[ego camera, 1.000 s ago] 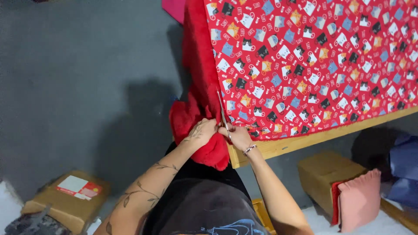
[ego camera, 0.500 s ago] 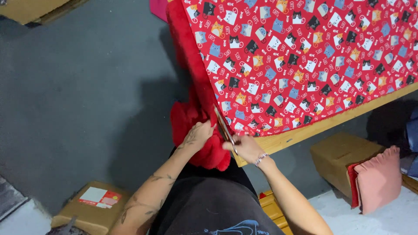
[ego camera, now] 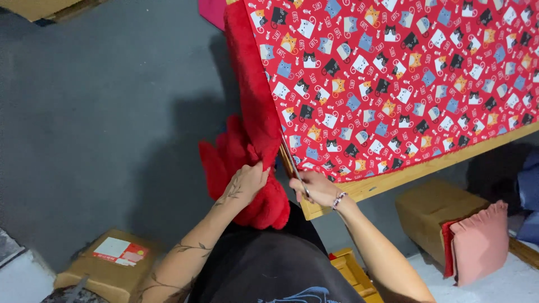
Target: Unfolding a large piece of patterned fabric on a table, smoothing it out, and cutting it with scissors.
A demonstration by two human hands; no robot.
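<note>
My left hand (ego camera: 247,182) is closed around a bunch of plush red fabric (ego camera: 247,129) that hangs off the near-left corner of the counter (ego camera: 393,179); my fingers pinch the fuzzy cloth just below the counter's edge, and the rest of it sags in a heap against my dark shirt. My right hand (ego camera: 315,188) is wrapped shut on the handles of a pair of scissors (ego camera: 291,163), with the blades pointing up and away from me along the seam where the plain red plush meets the printed fabric (ego camera: 393,84). That printed piece is red with small cartoon cats in black, white, grey, blue and orange, and it lies spread flat across the wooden counter, reaching to its front edge. The scissor blades sit right at the left border of the print, between my two hands. I cannot tell whether the blades are parted. Below on the grey floor (ego camera: 101,112), a cardboard box (ego camera: 106,264) sits to my left, and to my right another box (ego camera: 438,216) has a pink cushion (ego camera: 480,244) leaning against it.
</note>
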